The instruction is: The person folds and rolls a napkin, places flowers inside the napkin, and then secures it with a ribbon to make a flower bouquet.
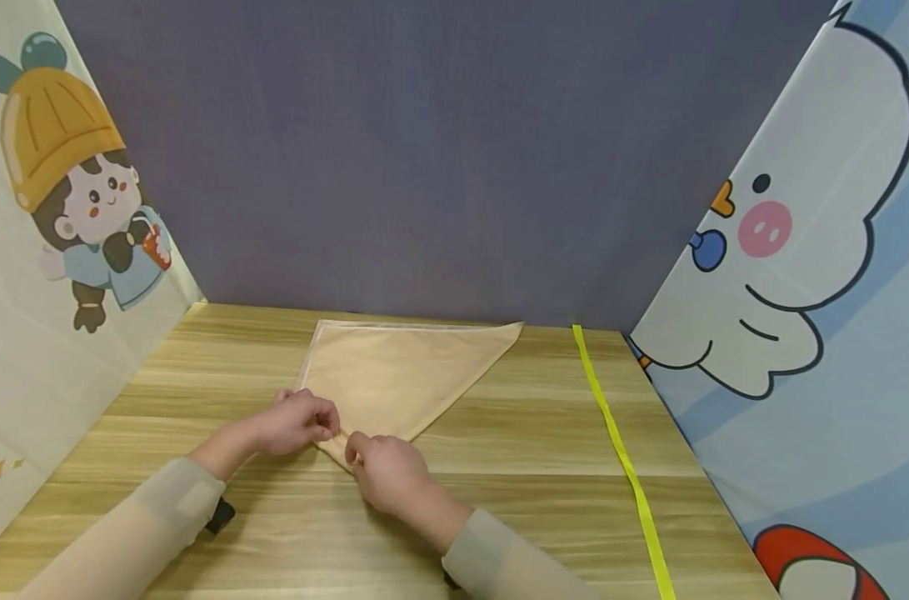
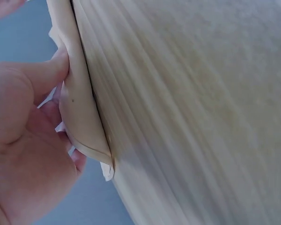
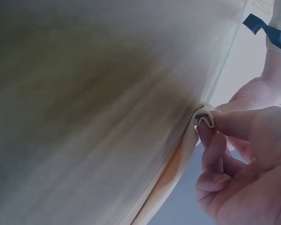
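A peach-coloured cloth (image 1: 402, 367) lies folded on the wooden table, with pale trim along its far and left edges and a point at the far right. My left hand (image 1: 298, 422) pinches its near left edge. In the left wrist view, the thumb of that left hand (image 2: 23, 108) presses on the folded edge of the cloth (image 2: 79, 103), the other fingers behind it. Close by, my right hand (image 1: 390, 473) grips the nearest part of the cloth. Seen from the right wrist, the right hand (image 3: 243, 159) pinches a small curled fold of the cloth (image 3: 203, 117).
A yellow strip (image 1: 619, 433) runs from back to front along the right of the wooden table (image 1: 529, 508). A dark grey panel (image 1: 424, 158) stands behind. Cartoon-printed walls flank the left (image 1: 19, 350) and right (image 1: 836, 442).
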Action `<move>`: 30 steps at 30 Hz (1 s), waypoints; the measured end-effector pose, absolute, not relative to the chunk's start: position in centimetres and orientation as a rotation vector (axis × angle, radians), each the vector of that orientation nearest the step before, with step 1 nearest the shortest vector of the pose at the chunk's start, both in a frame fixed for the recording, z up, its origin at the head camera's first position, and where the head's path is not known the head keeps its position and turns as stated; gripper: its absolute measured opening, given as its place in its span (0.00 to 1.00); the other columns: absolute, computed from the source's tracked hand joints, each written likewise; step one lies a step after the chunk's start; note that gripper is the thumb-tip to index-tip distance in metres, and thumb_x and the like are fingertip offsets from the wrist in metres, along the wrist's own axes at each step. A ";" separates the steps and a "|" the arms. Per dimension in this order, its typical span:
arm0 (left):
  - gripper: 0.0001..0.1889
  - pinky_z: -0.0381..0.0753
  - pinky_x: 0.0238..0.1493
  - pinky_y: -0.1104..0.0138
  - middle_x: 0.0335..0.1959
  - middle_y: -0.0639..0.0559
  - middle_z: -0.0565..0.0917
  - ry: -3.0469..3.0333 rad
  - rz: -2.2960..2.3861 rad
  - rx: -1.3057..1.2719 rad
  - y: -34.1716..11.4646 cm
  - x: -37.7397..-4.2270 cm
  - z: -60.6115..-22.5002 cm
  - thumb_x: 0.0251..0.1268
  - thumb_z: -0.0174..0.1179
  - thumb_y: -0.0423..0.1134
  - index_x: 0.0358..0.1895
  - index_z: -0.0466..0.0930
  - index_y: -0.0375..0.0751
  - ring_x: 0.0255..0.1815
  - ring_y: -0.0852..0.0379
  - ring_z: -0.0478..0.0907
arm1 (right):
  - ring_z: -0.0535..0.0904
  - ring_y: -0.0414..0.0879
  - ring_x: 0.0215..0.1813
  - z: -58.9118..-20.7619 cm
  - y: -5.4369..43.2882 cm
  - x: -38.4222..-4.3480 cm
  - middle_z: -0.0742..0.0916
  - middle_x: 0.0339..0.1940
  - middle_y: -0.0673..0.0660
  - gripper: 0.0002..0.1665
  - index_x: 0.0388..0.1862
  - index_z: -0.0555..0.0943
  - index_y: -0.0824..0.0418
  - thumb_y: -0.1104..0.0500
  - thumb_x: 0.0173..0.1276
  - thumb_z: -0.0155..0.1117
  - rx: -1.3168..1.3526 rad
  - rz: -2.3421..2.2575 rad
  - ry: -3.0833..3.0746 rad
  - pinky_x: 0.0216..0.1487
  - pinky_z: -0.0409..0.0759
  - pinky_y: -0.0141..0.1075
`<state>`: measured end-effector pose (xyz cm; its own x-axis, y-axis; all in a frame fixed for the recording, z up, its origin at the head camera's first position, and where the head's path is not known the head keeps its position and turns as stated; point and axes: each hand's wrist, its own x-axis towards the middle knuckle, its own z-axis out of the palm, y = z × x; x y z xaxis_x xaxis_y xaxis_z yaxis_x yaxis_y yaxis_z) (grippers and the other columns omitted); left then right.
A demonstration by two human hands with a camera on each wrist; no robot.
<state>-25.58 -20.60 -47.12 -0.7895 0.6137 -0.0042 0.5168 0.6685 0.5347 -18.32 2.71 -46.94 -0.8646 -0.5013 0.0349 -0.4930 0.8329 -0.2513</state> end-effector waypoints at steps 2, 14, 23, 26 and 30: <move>0.06 0.55 0.55 0.50 0.36 0.69 0.87 2.690 0.796 0.921 -20.6 -25.7 -47.1 0.75 0.70 0.39 0.38 0.86 0.57 0.44 0.62 0.72 | 0.88 0.39 0.43 -46.9 2.8 -18.4 0.93 0.40 0.46 0.05 0.48 0.90 0.47 0.52 0.82 0.68 -0.781 -0.425 2.962 0.41 0.84 0.33; 0.15 0.55 0.54 0.55 0.40 0.70 0.83 2.761 0.715 1.279 -21.6 -25.8 -47.5 0.60 0.74 0.29 0.35 0.94 0.61 0.48 0.65 0.68 | 0.88 0.40 0.48 -46.8 2.8 -18.4 0.91 0.41 0.46 0.07 0.45 0.94 0.47 0.54 0.78 0.71 -0.761 -0.479 2.934 0.49 0.86 0.34; 0.08 0.57 0.55 0.56 0.43 0.69 0.88 2.715 0.691 1.298 -22.1 -25.4 -46.9 0.63 0.80 0.40 0.42 0.95 0.59 0.50 0.65 0.72 | 0.79 0.40 0.39 -46.5 2.7 -18.4 0.87 0.36 0.43 0.05 0.39 0.93 0.46 0.47 0.72 0.78 -0.949 -0.148 3.010 0.46 0.80 0.32; 0.05 0.57 0.54 0.57 0.42 0.69 0.89 2.728 0.690 1.338 -22.0 -25.5 -46.9 0.68 0.77 0.41 0.41 0.94 0.59 0.49 0.65 0.73 | 0.82 0.40 0.38 -46.7 2.6 -18.4 0.89 0.34 0.44 0.06 0.39 0.91 0.47 0.48 0.75 0.76 -0.939 -0.127 3.029 0.44 0.82 0.32; 0.03 0.58 0.52 0.59 0.39 0.70 0.90 2.748 0.703 1.338 -21.9 -25.7 -46.9 0.71 0.74 0.44 0.42 0.95 0.58 0.46 0.67 0.74 | 0.83 0.39 0.34 -46.8 2.7 -18.6 0.89 0.32 0.45 0.05 0.42 0.87 0.48 0.50 0.79 0.72 -0.895 -0.219 3.044 0.36 0.81 0.33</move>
